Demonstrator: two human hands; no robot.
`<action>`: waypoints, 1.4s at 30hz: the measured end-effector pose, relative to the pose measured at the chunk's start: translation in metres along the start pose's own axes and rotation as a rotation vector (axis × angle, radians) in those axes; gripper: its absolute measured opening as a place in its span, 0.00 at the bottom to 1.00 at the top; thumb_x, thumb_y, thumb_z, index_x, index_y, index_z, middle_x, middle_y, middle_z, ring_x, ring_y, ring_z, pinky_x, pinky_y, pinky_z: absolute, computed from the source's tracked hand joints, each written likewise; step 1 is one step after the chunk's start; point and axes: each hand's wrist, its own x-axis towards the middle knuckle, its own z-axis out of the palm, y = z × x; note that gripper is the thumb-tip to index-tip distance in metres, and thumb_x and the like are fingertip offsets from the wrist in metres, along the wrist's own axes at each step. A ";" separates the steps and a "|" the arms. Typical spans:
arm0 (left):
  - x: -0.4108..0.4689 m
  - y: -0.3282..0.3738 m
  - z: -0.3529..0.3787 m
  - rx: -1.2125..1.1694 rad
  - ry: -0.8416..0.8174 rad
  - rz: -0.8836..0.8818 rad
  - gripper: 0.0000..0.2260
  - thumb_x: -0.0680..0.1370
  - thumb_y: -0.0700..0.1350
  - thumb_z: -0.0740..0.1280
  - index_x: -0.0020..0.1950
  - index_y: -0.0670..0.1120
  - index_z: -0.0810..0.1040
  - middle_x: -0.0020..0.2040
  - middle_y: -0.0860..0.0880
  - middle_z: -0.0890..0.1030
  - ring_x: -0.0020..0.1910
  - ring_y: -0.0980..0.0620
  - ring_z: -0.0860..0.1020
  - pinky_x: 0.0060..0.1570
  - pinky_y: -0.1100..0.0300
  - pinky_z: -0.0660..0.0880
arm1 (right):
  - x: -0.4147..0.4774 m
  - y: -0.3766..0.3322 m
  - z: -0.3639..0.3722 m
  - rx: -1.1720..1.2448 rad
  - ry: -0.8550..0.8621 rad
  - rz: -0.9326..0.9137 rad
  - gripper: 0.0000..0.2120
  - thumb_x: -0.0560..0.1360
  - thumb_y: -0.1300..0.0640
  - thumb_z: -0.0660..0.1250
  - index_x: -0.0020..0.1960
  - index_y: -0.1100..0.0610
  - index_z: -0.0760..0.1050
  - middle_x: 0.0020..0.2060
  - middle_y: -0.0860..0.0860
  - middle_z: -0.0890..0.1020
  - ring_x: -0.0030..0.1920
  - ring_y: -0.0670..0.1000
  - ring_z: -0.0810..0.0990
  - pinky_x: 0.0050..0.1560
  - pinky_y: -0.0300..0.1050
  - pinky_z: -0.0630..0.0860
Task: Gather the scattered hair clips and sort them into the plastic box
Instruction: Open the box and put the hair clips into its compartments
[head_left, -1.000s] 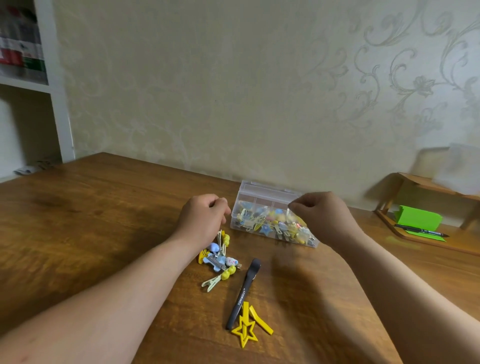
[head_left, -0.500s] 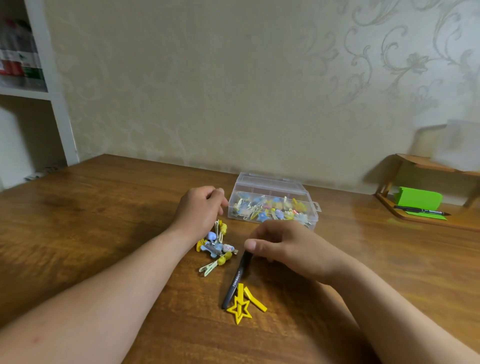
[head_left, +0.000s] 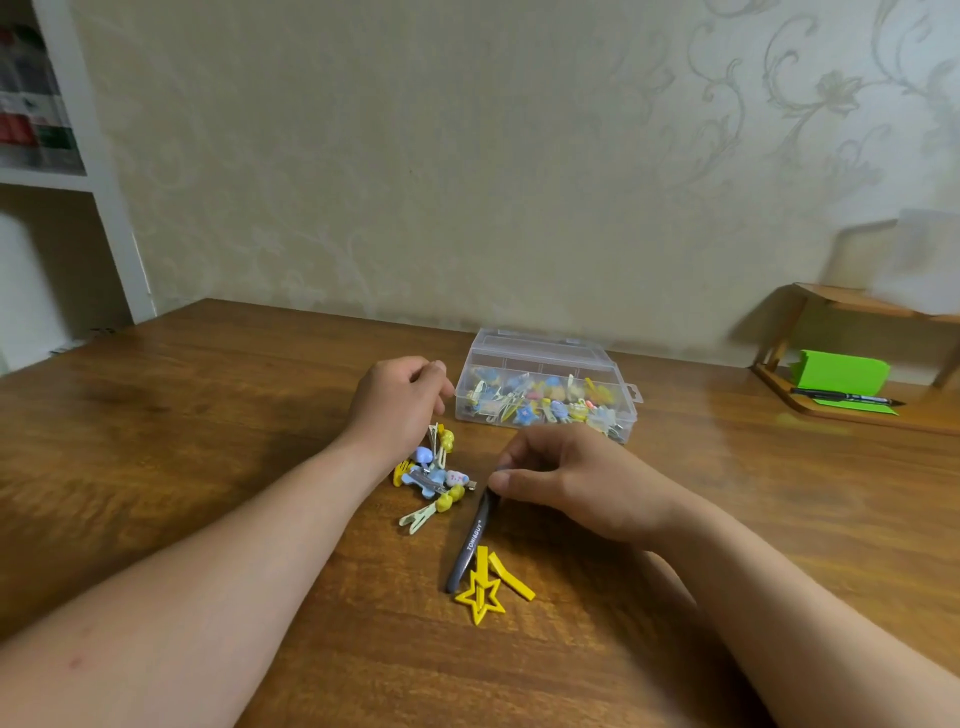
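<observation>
Hair clips (head_left: 431, 475) lie heaped on the bench (head_left: 208, 415), plastic box (head_left: 545, 395) just far-right; right hand (head_left: 582, 483) fingers pinch the far end of the black clip (head_left: 470, 543); left hand (head_left: 400, 400) curls over the heap, grasp unclear

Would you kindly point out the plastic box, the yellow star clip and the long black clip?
plastic box (head_left: 463, 406), head view, front-left corner of its wall.
yellow star clip (head_left: 482, 564), head view, straight bar above the star.
long black clip (head_left: 471, 540), head view, lettered middle of its body.

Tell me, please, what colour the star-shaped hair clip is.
The star-shaped hair clip is yellow, clearest in the head view.
</observation>
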 end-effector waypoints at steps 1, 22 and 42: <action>0.000 0.000 0.000 0.001 -0.002 0.003 0.17 0.87 0.49 0.62 0.44 0.46 0.85 0.38 0.49 0.82 0.39 0.51 0.78 0.44 0.55 0.75 | 0.000 0.002 0.000 0.034 0.002 -0.002 0.07 0.80 0.46 0.74 0.51 0.49 0.83 0.45 0.45 0.87 0.46 0.45 0.83 0.50 0.42 0.74; 0.006 -0.004 0.002 -0.064 0.004 -0.017 0.17 0.86 0.49 0.63 0.41 0.48 0.85 0.34 0.49 0.83 0.39 0.44 0.82 0.44 0.48 0.79 | 0.070 0.015 -0.089 0.294 0.485 0.046 0.14 0.77 0.66 0.76 0.60 0.56 0.82 0.49 0.56 0.83 0.48 0.55 0.84 0.54 0.49 0.84; 0.004 -0.001 0.001 -0.070 -0.006 -0.033 0.16 0.87 0.49 0.63 0.43 0.47 0.84 0.36 0.50 0.82 0.36 0.52 0.77 0.37 0.57 0.72 | 0.134 0.029 -0.073 -0.267 0.462 0.284 0.04 0.76 0.57 0.78 0.46 0.57 0.85 0.41 0.53 0.85 0.42 0.54 0.81 0.46 0.53 0.82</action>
